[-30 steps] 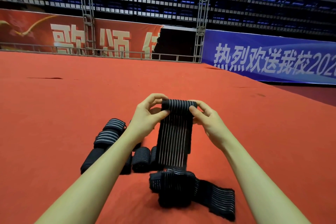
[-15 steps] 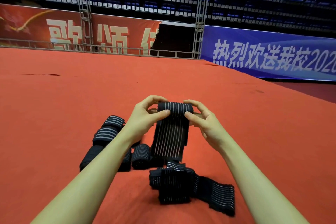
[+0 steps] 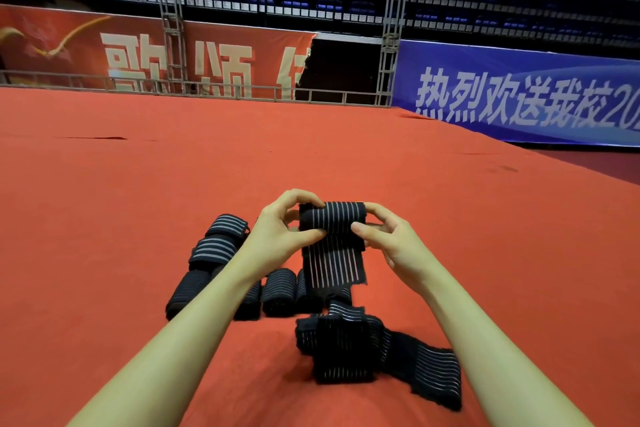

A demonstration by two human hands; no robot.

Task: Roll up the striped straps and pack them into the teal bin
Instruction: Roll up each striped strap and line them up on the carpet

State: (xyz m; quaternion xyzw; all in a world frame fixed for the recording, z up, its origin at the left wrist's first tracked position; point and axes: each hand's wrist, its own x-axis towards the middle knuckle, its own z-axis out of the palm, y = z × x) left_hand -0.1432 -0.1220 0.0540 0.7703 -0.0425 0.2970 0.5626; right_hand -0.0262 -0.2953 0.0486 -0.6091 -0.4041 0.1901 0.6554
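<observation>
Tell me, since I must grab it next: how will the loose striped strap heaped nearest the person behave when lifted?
Probably floppy: the loose strap lies crumpled, one end trailing over the red carpet. Likely light, being thin cloth. It may unfold and dangle, like the tail of the half-rolled strap.

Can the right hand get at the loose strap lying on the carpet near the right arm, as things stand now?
Probably not right away: the right hand and left hand both hold the half-rolled strap. Otherwise nothing covers the loose strap.
</observation>
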